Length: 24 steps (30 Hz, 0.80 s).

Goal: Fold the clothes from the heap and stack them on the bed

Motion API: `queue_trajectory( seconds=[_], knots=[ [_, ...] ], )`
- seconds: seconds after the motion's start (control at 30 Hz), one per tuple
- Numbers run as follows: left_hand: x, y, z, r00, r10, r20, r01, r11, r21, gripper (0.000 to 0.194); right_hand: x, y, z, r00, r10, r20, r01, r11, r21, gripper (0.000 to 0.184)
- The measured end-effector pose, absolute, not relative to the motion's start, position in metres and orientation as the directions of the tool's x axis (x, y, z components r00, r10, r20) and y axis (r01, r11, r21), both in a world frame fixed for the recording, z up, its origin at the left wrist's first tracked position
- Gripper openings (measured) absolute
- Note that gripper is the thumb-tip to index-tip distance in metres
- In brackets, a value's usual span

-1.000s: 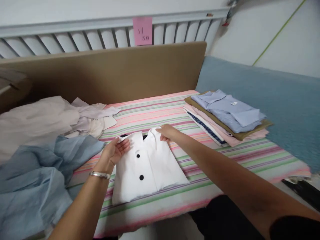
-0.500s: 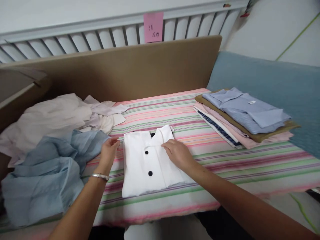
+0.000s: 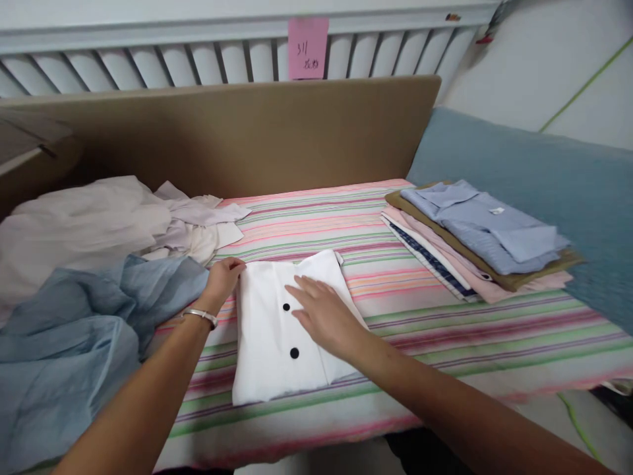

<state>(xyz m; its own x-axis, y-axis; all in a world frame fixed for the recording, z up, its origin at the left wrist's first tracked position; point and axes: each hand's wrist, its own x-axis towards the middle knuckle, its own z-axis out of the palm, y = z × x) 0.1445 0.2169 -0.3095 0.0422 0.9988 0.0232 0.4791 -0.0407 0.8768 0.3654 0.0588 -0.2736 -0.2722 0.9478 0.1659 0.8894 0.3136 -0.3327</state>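
Observation:
A white shirt (image 3: 267, 343) with black buttons lies folded into a rough rectangle on the striped cloth (image 3: 316, 221) in front of me. My left hand (image 3: 225, 280) pinches the shirt's upper left corner between thumb and fingers; a silver bangle circles that wrist. Flat on the shirt's upper middle, beside the top button, rests my right hand (image 3: 326, 313), its fingers spread. The collar area beyond the right hand is partly hidden.
On the right is a stack of folded garments with a blue shirt (image 3: 487, 221) on top. Crumpled white clothes (image 3: 93, 218) and a light blue garment (image 3: 74, 336) lie at left. A brown board (image 3: 257, 138) stands behind, with a pink note (image 3: 307, 49) above it.
My left hand has moved right onto the shirt's corner and closed on it. My right hand has shifted left from the collar and flattened on the shirt front. The view has moved slightly.

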Motion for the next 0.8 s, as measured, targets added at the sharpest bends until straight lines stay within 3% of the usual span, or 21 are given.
queue_trajectory(
  seconds=[0.2, 0.3, 0.43, 0.57, 0.67, 0.8],
  knots=[
    [0.141, 0.220, -0.301, 0.052, 0.997, -0.048, 0.421, 0.022, 0.907, 0.022, 0.355, 0.036, -0.286, -0.285, 0.957, 0.062, 0.882, 0.287, -0.373, 0.049],
    [0.141, 0.216, -0.300, -0.045, 0.997, -0.057, 0.407, 0.070, 0.911, 0.024, 0.364, 0.043, -0.282, -0.228, 0.967, 0.111, 0.884, 0.254, -0.392, 0.049],
    [0.137, 0.193, -0.304, -0.166, 0.978, -0.130, 0.391, 0.186, 0.902, 0.026, 0.400, 0.065, -0.276, 0.030, 0.969, 0.244, 0.886, 0.087, -0.454, 0.040],
    [0.136, 0.171, -0.304, -0.162, 0.966, -0.201, 0.415, 0.251, 0.874, 0.030, 0.432, 0.093, -0.277, 0.345, 0.923, 0.170, 0.819, -0.208, -0.535, 0.031],
    [0.143, 0.168, -0.300, -0.151, 0.971, -0.185, 0.499, 0.237, 0.834, 0.033, 0.434, 0.110, -0.281, 0.439, 0.895, 0.084, 0.804, -0.349, -0.482, 0.034],
    [0.155, 0.172, -0.302, -0.169, 0.984, -0.058, 0.657, 0.156, 0.737, 0.028, 0.425, 0.121, -0.287, 0.432, 0.897, 0.093, 0.842, -0.365, -0.397, 0.032]
  ],
)
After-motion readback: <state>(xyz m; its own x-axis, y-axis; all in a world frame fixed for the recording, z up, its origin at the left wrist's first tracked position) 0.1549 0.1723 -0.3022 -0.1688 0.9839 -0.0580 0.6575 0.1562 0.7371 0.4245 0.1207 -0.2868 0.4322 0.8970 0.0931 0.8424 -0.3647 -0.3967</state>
